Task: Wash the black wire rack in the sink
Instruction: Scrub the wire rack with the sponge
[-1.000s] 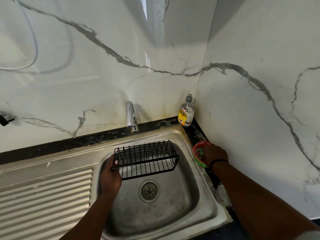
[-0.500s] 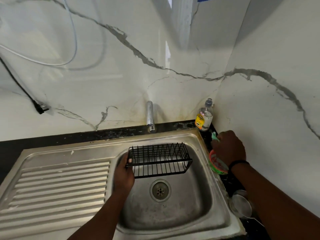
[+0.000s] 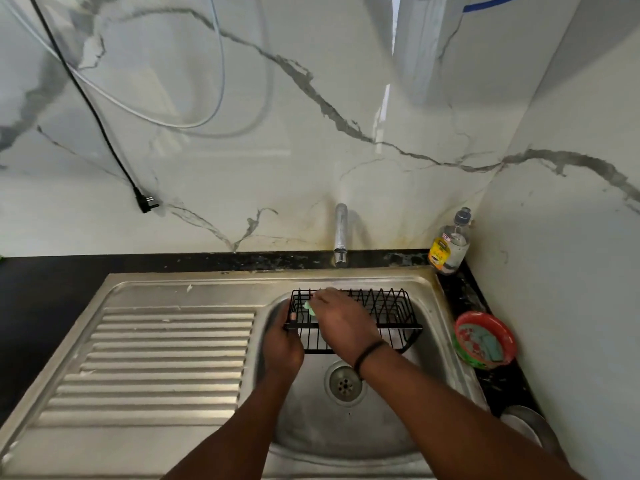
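1. Our right hand (image 3: 337, 317) has its fingers (image 3: 320, 296) curled on a green scrubber (image 3: 309, 307), pressed onto the left end of the black wire rack (image 3: 384, 315).
2. Our left hand (image 3: 282, 344) grips the rack's left end, thumb over the front rail.
3. The rack's long axis runs from 9 to 3 o'clock above the sink (image 3: 440, 344) basin; its unscrubbed length lies at 3 o'clock from the scrubber.
4. We judge that the right hand should sweep along it.
5. The tap (image 3: 340, 237) stands at 12 o'clock, the soap bowl (image 3: 485, 339) on the surface further toward 3.

Our right hand (image 3: 337, 317) is off the red bowl (image 3: 485, 339) by the wall and now over the left end of the black wire rack (image 3: 388, 317), pressing a green scrubber (image 3: 309, 307) onto the wires.
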